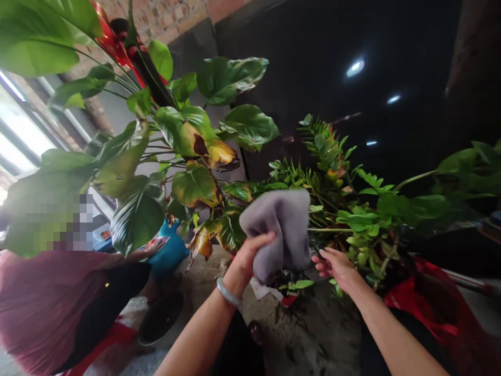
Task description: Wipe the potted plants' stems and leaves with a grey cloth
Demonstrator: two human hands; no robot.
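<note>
Left hand (250, 256) is pinching cloth (289, 230); right hand (338, 267) is curling near that cloth, plant (362, 224) spreading just above right hand (can't tell whether it's pinching anything).

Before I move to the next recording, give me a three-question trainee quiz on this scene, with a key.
1. Multiple choice: what does the wearer's left hand hold?
A) a watering can
B) a gray cloth
C) a trowel

2. True or false: the wearer's left arm bears a pale bangle.

3. Fill in the color: the other person, at the picture's left, wears a ____ top.

Key: 1 B; 2 true; 3 pink.
</note>
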